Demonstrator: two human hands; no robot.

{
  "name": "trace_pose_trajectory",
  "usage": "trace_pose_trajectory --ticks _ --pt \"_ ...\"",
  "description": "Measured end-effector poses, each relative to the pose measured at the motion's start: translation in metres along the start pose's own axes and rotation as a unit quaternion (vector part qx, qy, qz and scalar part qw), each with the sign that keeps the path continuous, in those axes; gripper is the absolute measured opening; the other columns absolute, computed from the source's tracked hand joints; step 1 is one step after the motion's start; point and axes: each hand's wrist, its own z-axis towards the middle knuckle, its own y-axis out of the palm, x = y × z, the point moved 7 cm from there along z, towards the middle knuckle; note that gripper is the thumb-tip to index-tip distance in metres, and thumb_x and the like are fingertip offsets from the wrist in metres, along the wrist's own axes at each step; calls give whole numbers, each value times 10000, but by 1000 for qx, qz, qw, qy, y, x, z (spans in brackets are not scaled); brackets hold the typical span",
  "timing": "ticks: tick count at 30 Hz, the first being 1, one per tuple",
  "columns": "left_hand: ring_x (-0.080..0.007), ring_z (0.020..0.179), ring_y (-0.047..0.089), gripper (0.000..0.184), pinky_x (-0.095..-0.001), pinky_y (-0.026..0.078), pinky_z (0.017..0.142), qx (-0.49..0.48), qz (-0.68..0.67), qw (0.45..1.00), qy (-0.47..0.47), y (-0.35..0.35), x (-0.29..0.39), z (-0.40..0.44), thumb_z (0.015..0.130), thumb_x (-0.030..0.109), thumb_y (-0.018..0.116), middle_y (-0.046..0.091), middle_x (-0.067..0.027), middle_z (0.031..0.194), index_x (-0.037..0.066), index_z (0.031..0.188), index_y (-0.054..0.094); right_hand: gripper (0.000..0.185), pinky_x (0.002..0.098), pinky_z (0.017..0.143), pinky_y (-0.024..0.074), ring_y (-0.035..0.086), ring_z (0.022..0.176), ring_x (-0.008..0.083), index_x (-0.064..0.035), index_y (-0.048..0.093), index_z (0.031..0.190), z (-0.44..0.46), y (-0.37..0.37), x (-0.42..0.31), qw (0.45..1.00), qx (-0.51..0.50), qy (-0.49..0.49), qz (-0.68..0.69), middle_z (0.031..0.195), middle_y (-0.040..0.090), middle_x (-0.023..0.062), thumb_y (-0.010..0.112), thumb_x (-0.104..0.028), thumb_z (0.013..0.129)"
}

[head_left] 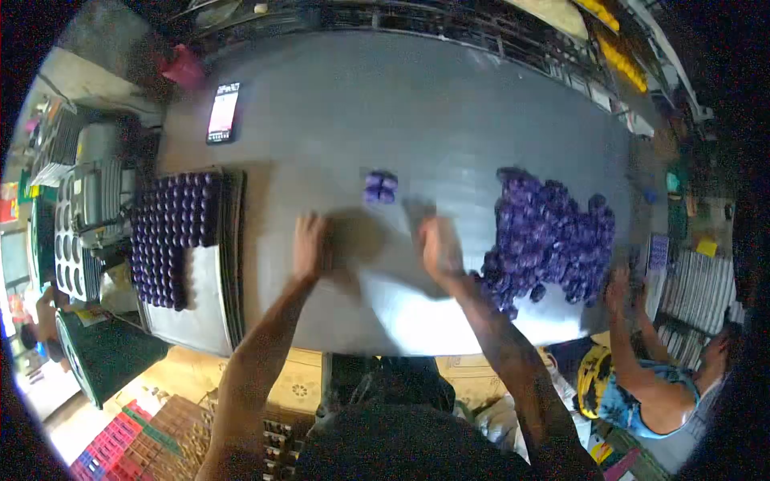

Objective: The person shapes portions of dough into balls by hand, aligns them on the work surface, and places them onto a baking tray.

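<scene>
Both of my hands hover over the grey table (321,144), smeared by motion. My left hand (310,244) is left of the middle, its fingers too blurred to read. My right hand (439,247) is on the other side, also blurred; I cannot make out anything in it. Just beyond them, between the two, lies a small cluster of shiny purple pieces (380,187) set close together. A large heap of similar purple rounded pieces (545,240) spreads to the right of my right hand. On the left, more purple pieces (172,224) stand in neat rows on a stack of flat sheets (210,297).
A lit phone (224,112) lies at the far left of the table. Another person (654,385) is at the right edge, hands (622,289) near the heap. Stacked trays (698,289) stand at right; a dark green bin (104,353) stands at lower left.
</scene>
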Motion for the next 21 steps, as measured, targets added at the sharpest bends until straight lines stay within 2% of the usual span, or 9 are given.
trace_pose_trajectory --ticks 2,3,6,8,11,14,15,17,21 --pt "-534 1415 352 562 -539 289 1217 -139 -129 954 -234 -15 2 -18 909 255 681 439 -300 1496 35 1407 541 150 477 799 432 564 905 365 -44 605 938 -43 6 4 978 -60 -199 26 899 594 178 496 38 877" --pt "-527 1419 352 549 -533 291 1217 -177 -164 920 -310 -18 3 -10 921 254 673 433 -302 1502 31 1405 541 150 477 799 432 564 905 365 -44 605 938 -13 6 5 976 -61 -205 28 899 594 178 496 38 877" --pt "-472 1414 384 451 -508 283 1224 -191 169 960 -119 -13 16 86 988 221 614 458 -291 1474 21 1388 553 105 471 813 454 579 901 368 -33 618 948 76 3 1 983 20 -162 -79 904 610 189 527 -21 897" --pt "-458 1421 387 451 -505 279 1227 -69 7 978 -197 7 0 113 986 210 606 459 -284 1486 20 1392 552 98 474 813 457 582 900 369 -33 617 947 81 18 0 990 -52 -125 -34 904 613 187 533 -24 897" --pt "-441 1445 374 456 -499 266 1235 -65 -15 985 -160 22 -7 41 1001 219 574 441 -275 1519 26 1413 544 86 480 812 464 590 896 370 -34 615 945 82 21 4 982 -171 -57 53 902 617 182 544 -31 898" --pt "-424 1468 360 463 -492 252 1243 -129 -118 947 -271 20 -27 8 1015 229 543 422 -266 1553 32 1435 536 61 499 778 467 596 892 362 -41 607 938 52 25 39 948 -288 -112 -81 885 615 162 553 -35 909" --pt "-419 1475 355 466 -490 248 1245 -141 -95 949 -267 23 -34 24 1020 232 532 416 -263 1564 35 1442 534 61 499 778 467 596 892 362 -41 607 938 58 28 35 946 -297 -103 -77 885 615 162 553 -35 909" --pt "-393 1501 327 506 -468 221 1258 -100 174 973 -117 13 -12 108 1088 315 422 367 -255 1609 55 1515 497 52 520 767 464 596 882 364 -44 599 932 130 15 -5 971 -56 -225 -58 875 614 159 549 -28 930" --pt "-403 1514 318 439 -503 235 1254 -63 36 995 -69 40 -18 75 1035 230 489 399 -232 1601 46 1424 573 39 535 779 469 596 889 375 -43 593 921 102 42 -9 951 -193 -233 61 888 618 160 558 -47 938"
